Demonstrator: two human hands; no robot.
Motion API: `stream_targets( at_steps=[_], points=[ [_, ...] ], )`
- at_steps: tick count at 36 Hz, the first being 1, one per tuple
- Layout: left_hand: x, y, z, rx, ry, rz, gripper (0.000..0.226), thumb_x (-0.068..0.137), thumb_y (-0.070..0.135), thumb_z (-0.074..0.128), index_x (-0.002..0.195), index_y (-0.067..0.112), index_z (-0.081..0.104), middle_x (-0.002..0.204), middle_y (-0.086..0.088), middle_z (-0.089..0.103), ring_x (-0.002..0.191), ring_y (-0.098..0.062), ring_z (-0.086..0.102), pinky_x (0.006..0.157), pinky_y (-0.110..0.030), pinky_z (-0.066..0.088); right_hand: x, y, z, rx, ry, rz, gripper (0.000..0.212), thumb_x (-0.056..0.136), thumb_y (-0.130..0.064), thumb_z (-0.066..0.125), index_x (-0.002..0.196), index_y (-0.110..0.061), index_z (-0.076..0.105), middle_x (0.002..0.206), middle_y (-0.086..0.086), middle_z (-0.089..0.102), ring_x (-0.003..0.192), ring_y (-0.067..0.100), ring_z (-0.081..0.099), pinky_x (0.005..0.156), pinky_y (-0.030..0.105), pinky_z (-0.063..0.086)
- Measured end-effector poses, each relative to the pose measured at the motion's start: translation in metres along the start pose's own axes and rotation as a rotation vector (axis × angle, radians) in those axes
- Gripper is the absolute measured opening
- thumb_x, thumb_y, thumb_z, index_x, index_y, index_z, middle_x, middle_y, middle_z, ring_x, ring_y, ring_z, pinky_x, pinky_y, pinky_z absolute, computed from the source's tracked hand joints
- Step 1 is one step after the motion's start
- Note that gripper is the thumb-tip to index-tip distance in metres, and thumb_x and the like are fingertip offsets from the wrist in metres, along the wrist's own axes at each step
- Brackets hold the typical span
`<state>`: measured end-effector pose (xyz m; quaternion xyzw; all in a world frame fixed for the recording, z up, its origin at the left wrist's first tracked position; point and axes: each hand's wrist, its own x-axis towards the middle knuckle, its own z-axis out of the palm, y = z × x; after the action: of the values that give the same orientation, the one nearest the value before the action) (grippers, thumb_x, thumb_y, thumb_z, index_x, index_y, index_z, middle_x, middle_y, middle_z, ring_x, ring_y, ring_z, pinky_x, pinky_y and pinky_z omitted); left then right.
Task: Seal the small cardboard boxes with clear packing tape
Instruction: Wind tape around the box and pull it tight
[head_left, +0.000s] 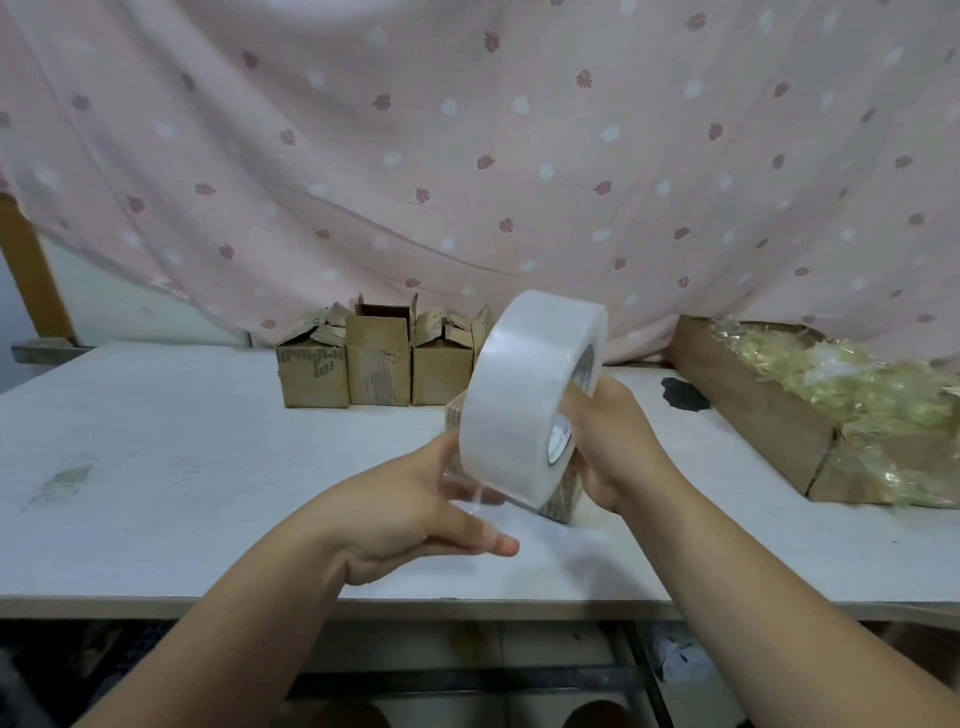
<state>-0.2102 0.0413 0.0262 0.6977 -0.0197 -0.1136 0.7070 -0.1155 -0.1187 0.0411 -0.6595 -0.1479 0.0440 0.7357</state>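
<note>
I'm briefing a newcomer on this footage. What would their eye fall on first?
The big roll of clear tape, raised mid-frame over the table, gripped by the right hand with the left hand just below it. Next, the pink patterned cloth filling the background, then the three small cardboard boxes lined up at the table's back edge.

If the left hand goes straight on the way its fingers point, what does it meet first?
Probably the clear packing tape roll held by the right hand. A small cardboard box shows partly behind it, but depth is unclear.
</note>
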Motion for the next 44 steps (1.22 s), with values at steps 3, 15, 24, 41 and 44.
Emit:
stream_targets(
  at_steps=[3,15,24,41,44],
  points=[
    [-0.009,-0.005,-0.007,-0.075,-0.046,-0.070,0.072,0.066,-0.016,0.077,0.124,0.021,0.056,0.111,-0.015,0.070,0.099,-0.025,0.070,0.076,-0.025,0.057,0.006,-0.002,-0.006,-0.049,0.063,-0.119,0.006,0.088,-0.027,0.069,0.091,-0.022,0.068,0.085,-0.007,0.075,0.081,0.007,0.072,0.064,0.023,0.056],
    [-0.004,-0.034,-0.007,-0.482,0.209,-0.104,0.014,0.057,0.000,0.071,0.069,-0.007,0.073,0.081,-0.020,0.071,0.079,-0.024,0.073,0.060,-0.020,0.056,0.020,-0.025,-0.010,-0.269,0.103,-0.375,0.020,0.081,-0.012,0.060,0.100,-0.014,0.066,0.098,0.008,0.071,0.096,0.026,0.068,0.088,0.055,0.054],
    [0.014,-0.035,0.018,-0.542,0.495,0.021,0.028,0.079,0.039,0.069,0.062,0.016,0.068,0.068,0.004,0.066,0.051,-0.009,0.050,0.042,-0.020,0.033,0.034,-0.028,-0.005,-0.281,0.115,-0.412,0.031,0.082,-0.004,0.056,0.111,-0.014,0.062,0.107,0.006,0.068,0.101,0.020,0.066,0.091,0.049,0.054],
    [0.050,-0.030,0.001,-0.078,0.761,0.162,0.038,0.093,0.035,0.059,0.065,0.010,0.062,0.036,0.017,0.043,0.053,-0.008,0.037,0.055,-0.027,0.030,0.094,-0.017,-0.001,-0.189,0.249,-0.437,0.014,0.095,-0.008,0.057,0.100,-0.020,0.056,0.108,0.013,0.063,0.103,0.020,0.062,0.097,0.050,0.050],
    [0.049,-0.039,-0.010,-0.034,0.794,0.172,0.038,0.093,0.034,0.059,0.064,0.010,0.062,0.037,0.016,0.044,0.053,-0.009,0.037,0.056,-0.028,0.031,0.104,-0.010,-0.008,-0.196,0.308,-0.430,0.015,0.095,-0.010,0.059,0.109,-0.011,0.056,0.112,0.015,0.062,0.105,0.021,0.061,0.098,0.046,0.050]
  ],
)
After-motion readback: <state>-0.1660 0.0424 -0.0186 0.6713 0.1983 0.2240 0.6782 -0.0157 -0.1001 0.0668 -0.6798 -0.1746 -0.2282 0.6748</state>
